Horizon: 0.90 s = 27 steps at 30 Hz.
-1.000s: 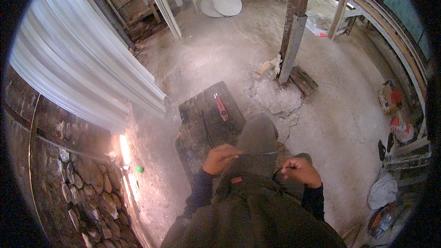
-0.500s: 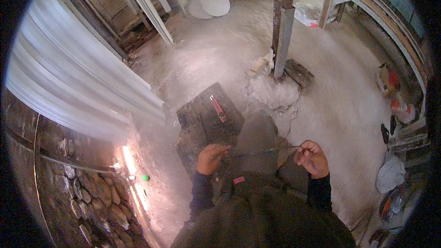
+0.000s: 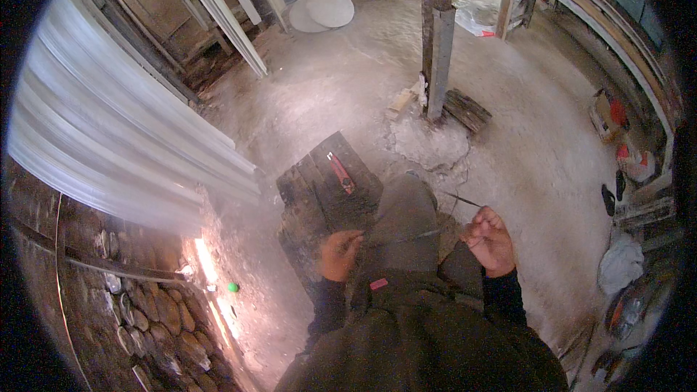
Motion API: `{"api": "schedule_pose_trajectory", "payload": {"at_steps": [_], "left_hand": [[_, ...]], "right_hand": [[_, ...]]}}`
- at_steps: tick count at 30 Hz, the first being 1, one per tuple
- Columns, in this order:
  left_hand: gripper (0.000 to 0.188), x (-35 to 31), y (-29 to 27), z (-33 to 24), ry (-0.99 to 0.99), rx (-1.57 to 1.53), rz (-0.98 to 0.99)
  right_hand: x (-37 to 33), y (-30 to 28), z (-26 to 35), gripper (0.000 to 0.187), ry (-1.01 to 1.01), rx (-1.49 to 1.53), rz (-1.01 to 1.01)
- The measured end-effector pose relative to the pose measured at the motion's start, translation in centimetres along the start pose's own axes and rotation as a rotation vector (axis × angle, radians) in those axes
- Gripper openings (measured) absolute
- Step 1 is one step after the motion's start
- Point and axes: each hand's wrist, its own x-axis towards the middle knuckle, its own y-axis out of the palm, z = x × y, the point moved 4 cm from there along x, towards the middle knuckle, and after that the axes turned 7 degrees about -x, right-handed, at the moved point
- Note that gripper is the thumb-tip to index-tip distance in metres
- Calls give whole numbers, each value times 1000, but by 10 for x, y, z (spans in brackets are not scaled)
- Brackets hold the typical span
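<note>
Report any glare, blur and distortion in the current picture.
Head view: glare from the bright gap at lower left; left hand soft and blurred, right hand clearer; toward the head view's rim, bench bowed by the fisheye, corners black.

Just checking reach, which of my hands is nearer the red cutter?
Left. Your left hand is below the red cutter in the picture; right hand is farther, below and right.

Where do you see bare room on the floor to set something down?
The floor looks bare between the post and the slippers, and also between the discs and the board. It is crowded along the right edge, with a box and bags, and by the post's foot, with wood. The board bears a cutter; the right hand holds a strip.
</note>
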Motion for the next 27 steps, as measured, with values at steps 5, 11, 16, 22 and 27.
{"api": "schedule_pose_trajectory", "payload": {"at_steps": [5,11,16,22,27], "left_hand": [[15,-12,38,-9,-372,-529,17],[18,-13,59,-21,-308,-758,114],[20,-17,58,-33,-470,-597,139],[21,-18,62,-25,-443,-587,160],[20,-20,62,-17,-432,-553,145]], "right_hand": [[4,25,-38,11,162,-451,-157],[10,28,-78,11,250,-789,-117],[10,28,-84,8,216,-781,-119],[11,36,-77,8,145,-963,-119],[11,48,-71,10,84,-1130,-134]]}}
